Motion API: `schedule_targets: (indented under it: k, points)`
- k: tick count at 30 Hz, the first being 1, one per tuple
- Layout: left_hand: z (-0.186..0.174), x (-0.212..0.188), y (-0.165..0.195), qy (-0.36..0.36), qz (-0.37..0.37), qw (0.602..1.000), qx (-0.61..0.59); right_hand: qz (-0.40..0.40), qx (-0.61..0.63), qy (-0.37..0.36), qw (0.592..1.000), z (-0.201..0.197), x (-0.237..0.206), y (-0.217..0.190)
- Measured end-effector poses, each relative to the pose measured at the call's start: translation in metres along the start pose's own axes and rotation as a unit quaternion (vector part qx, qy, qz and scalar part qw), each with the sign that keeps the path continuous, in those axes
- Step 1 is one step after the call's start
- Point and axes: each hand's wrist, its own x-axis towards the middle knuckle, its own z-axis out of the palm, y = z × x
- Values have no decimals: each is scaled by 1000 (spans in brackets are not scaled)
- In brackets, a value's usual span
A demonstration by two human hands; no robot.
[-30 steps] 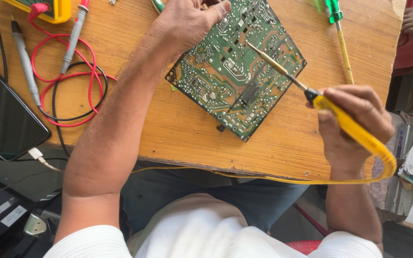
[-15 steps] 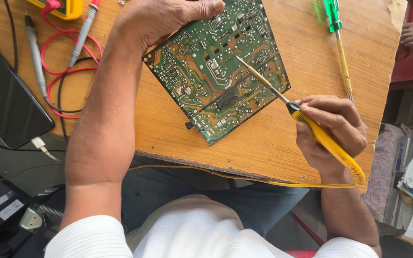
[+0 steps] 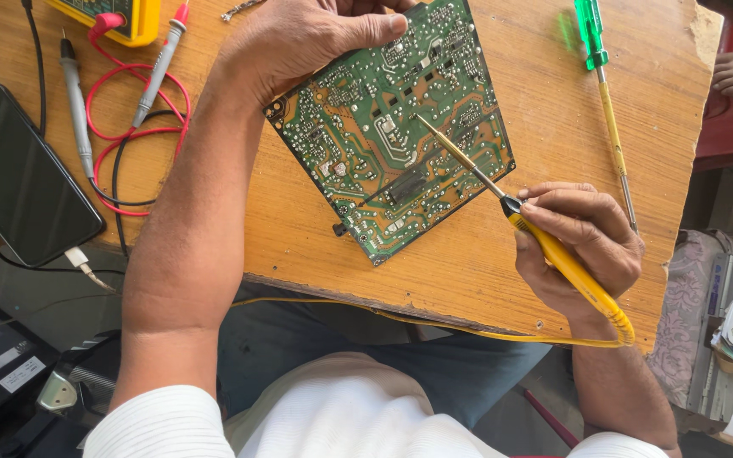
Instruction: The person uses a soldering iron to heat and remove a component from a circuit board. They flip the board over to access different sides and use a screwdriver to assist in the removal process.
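Steadiness matters as our left hand [image 3: 299,38] presses the circuit board [image 3: 392,127] flat mid-bench and our right hand [image 3: 583,246] pinches the soldering iron [image 3: 545,242], tip on the solder side.

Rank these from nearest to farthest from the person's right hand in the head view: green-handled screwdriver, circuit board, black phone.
From the right hand:
1. Green-handled screwdriver, lying just beyond it on the table.
2. Circuit board, to its left.
3. Black phone, at the far left edge.

This is a small electronics repair bench. A worn wooden table [image 3: 553,280] carries a green circuit board [image 3: 388,127], a yellow soldering iron [image 3: 553,254], a yellow multimeter [image 3: 116,13] with red and black probe leads [image 3: 108,144], and a green-handled screwdriver [image 3: 601,93]. A phone [image 3: 19,174] lies charging at the edge.
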Motion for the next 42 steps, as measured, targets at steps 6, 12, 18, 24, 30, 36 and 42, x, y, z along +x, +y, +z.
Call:
schedule_targets:
  k: [6,12,18,24,30,36,42]
  points:
    - [-2,1,-7,0,12,1000,0,4,2,-1,1000,2,-1,-1]
    - [-2,4,-9,9,9,1000,25,-1,-4,4,1000,5,-3,0]
    - [-1,4,-10,11,-1,1000,-3,-4,-22,14,1000,7,-5,2]
    - [1,3,-8,11,-9,1000,-13,5,-44,13,999,7,-8,2]
    - [0,5,-10,16,-2,1000,10,4,-25,11,1000,5,-8,4]
    - [-2,5,-11,20,0,1000,15,5,-47,12,999,6,-8,4]
    - [-1,5,-11,16,-3,1000,3,6,-24,12,1000,7,-9,6]
